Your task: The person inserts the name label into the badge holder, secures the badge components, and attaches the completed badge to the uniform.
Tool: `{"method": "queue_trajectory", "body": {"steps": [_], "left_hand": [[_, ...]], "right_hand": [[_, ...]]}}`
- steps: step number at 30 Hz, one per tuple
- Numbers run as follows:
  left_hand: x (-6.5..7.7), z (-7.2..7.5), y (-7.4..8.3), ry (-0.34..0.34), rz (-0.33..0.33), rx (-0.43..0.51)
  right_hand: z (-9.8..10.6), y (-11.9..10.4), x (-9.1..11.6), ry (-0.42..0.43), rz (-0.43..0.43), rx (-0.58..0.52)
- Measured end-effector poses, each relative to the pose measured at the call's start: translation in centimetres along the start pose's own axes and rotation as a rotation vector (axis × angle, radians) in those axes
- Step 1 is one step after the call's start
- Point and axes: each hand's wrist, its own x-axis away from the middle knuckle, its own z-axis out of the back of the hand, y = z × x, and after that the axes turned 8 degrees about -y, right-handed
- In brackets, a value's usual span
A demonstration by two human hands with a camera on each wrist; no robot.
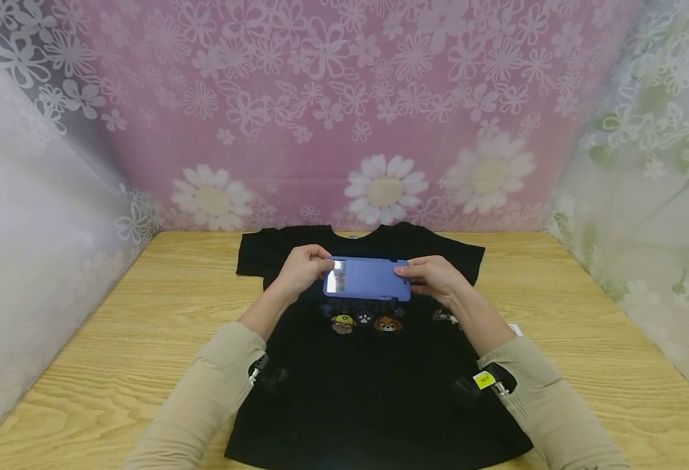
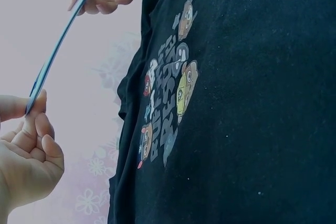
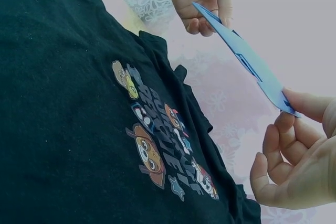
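Observation:
Both hands hold a thin blue flat piece (image 1: 374, 277), shaped like a phone case, up over a black T-shirt (image 1: 374, 391). Its left end carries a shiny, mirror-like rectangle (image 1: 336, 277); small cutouts mark its right end. My left hand (image 1: 299, 271) pinches the left end between thumb and fingers. At the opposite end, my right hand (image 1: 440, 279) pinches with the thumb on top. Seen edge-on in the left wrist view, the blue piece (image 2: 60, 45) is slim and slightly bowed. The T-shirt lies spread with a cartoon-dog print (image 3: 149, 156), partly covered in the head view.
Underneath is a wooden table (image 1: 115, 346). A pink floral backdrop (image 1: 321, 130) stands behind it, with pale cloths at both sides. Small clear and dark bits (image 1: 447, 318) lie on the shirt near the right forearm, and a white tag (image 1: 516, 329) shows beside it.

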Motion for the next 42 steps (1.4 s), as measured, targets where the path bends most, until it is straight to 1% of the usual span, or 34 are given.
{"method": "queue_trajectory", "body": {"steps": [12,18,23,29,34,42], "left_hand": [[-0.1,-0.1,-0.1,0.01,0.006,-0.006],[-0.2,-0.2,-0.1,0.006,-0.002,0.002],[-0.2,-0.1,-0.1,0.013,0.013,0.004],[-0.1,-0.1,0.1,0.018,0.005,0.002],[-0.1,-0.2,-0.3,0.025,0.024,0.008],[0.0,-0.1,-0.3,0.024,0.021,0.02]], "right_hand": [[0.3,0.0,0.2,-0.002,-0.008,-0.007],[0.6,0.1,0.3,-0.008,-0.005,-0.015],[0.9,0.1,0.4,-0.019,-0.01,-0.015],[1.3,0.0,0.7,-0.033,-0.005,-0.02],[1.9,0.1,1.0,-0.048,-0.011,-0.014],[3.1,0.0,1.4,-0.085,-0.011,-0.03]]}}
